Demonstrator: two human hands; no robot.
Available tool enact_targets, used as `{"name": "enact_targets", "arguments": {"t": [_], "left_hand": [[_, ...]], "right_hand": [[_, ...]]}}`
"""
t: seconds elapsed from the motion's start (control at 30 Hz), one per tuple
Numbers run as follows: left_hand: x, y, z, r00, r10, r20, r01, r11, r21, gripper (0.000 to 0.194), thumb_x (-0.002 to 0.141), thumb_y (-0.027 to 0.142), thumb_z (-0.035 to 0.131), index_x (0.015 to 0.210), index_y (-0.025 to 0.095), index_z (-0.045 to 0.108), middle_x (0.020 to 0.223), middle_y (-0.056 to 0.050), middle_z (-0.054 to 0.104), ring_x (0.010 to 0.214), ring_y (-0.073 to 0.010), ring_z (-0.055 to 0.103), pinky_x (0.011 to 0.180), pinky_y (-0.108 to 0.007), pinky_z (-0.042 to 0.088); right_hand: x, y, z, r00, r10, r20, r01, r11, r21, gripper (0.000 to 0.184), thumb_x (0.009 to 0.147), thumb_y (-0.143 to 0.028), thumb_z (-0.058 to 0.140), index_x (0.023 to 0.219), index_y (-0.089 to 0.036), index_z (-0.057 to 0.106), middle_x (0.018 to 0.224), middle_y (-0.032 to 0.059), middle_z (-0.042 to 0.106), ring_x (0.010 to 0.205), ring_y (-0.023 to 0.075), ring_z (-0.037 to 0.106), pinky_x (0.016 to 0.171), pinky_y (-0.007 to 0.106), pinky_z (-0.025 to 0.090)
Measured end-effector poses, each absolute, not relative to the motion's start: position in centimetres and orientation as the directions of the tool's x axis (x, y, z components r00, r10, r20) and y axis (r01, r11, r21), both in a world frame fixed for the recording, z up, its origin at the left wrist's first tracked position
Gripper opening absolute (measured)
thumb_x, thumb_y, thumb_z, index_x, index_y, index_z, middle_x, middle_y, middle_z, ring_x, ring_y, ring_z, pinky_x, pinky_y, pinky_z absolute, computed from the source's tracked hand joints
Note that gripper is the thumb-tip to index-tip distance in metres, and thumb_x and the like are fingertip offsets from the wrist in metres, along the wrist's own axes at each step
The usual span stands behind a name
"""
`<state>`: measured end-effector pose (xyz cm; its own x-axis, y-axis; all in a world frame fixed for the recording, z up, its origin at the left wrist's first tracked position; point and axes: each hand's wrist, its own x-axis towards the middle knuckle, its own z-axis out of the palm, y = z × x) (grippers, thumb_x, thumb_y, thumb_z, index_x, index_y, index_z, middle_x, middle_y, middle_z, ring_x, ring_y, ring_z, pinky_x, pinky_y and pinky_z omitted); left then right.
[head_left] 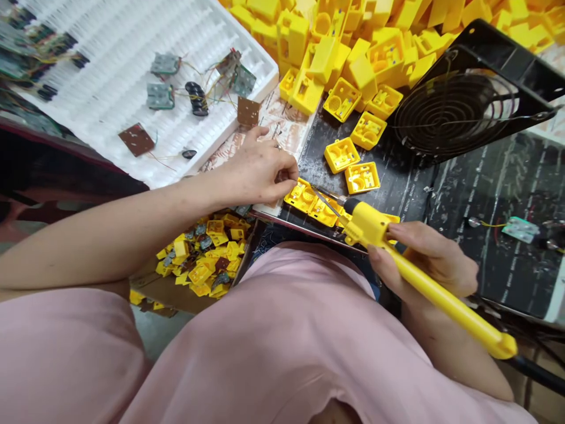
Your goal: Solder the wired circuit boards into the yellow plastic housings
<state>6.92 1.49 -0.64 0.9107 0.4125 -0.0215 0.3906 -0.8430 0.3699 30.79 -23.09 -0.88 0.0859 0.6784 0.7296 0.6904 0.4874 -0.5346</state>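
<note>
My right hand (430,259) is closed round a yellow soldering iron (450,297) with a black cable at its rear end. Its thin tip reaches over a row of small open yellow plastic cases (323,212) along the table's front edge. At the left end of that row is my left hand (265,168), thumb and index finger pinched together at a case's corner. Whatever lies between those fingertips is too small to make out. The iron's head partly covers the row's right end. Several similar loose cases (342,155) sit just behind, open side up.
A large heap of yellow cases (375,53) fills the back. A black fan (454,112) stands at the back right. On the left, a white foam tray (110,70) bears wired circuit boards (161,96). Below is a box of yellow parts (207,259). A green board (521,229) lies right.
</note>
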Motion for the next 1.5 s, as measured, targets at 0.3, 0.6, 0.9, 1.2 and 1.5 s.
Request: {"name": "enact_targets", "arguments": {"t": [0.3, 0.6, 0.9, 1.2, 1.5], "left_hand": [[7.6, 0.9, -0.5, 0.892, 0.450, -0.040, 0.440, -0.845, 0.303, 0.033, 0.104, 0.039, 0.056, 0.103, 0.027, 0.087, 0.094, -0.002, 0.082, 0.116, -0.0304, 0.081, 0.142, -0.072, 0.042], [8.1, 0.6, 0.2, 0.902, 0.426, -0.063, 0.429, -0.874, 0.227, 0.035, 0.106, 0.036, 0.055, 0.105, 0.027, 0.089, 0.095, -0.002, 0.083, 0.115, -0.0295, 0.080, 0.137, -0.064, 0.046], [8.4, 0.5, 0.8, 0.894, 0.435, -0.107, 0.448, -0.865, 0.226, 0.038, 0.107, 0.037, 0.051, 0.103, 0.026, 0.087, 0.095, -0.005, 0.084, 0.116, -0.0321, 0.081, 0.128, -0.059, 0.052], [8.3, 0.7, 0.5, 0.905, 0.418, -0.086, 0.425, -0.869, 0.253, 0.034, 0.106, 0.037, 0.054, 0.101, 0.028, 0.085, 0.093, -0.004, 0.084, 0.114, -0.0323, 0.081, 0.131, -0.059, 0.051], [4.3, 0.2, 2.6, 0.911, 0.390, 0.135, 0.324, -0.878, 0.354, 0.038, 0.120, 0.043, 0.050, 0.110, 0.028, 0.084, 0.127, -0.009, 0.086, 0.112, -0.0283, 0.078, 0.113, -0.054, 0.061]], "right_hand": [[29.5, -22.5, -0.3, -0.013, 0.727, 0.687, 0.778, 0.439, -0.450, 0.029, 0.098, -0.014, 0.098, 0.105, -0.026, 0.073, 0.088, -0.0011, 0.085, 0.070, 0.0185, 0.083, 0.061, 0.026, 0.068], [29.5, -22.4, 0.2, -0.057, 0.732, 0.679, 0.809, 0.433, -0.398, 0.021, 0.107, -0.015, 0.090, 0.105, -0.024, 0.071, 0.090, -0.0001, 0.083, 0.071, 0.0164, 0.083, 0.063, 0.025, 0.068], [30.9, -23.2, 1.2, -0.017, 0.747, 0.665, 0.794, 0.414, -0.445, 0.022, 0.103, -0.018, 0.094, 0.105, -0.026, 0.074, 0.088, -0.0008, 0.083, 0.069, 0.0178, 0.082, 0.058, 0.027, 0.069], [32.0, -23.3, -1.3, 0.039, 0.687, 0.726, 0.765, 0.447, -0.464, 0.056, 0.098, -0.019, 0.099, 0.149, -0.033, 0.080, 0.105, 0.0005, 0.091, 0.073, 0.0223, 0.085, 0.060, 0.033, 0.072], [32.4, -23.9, -2.2, 0.117, 0.695, 0.709, 0.729, 0.425, -0.537, 0.075, 0.095, -0.021, 0.104, 0.162, -0.038, 0.077, 0.118, 0.0028, 0.092, 0.079, 0.0247, 0.087, 0.062, 0.036, 0.072]]}}
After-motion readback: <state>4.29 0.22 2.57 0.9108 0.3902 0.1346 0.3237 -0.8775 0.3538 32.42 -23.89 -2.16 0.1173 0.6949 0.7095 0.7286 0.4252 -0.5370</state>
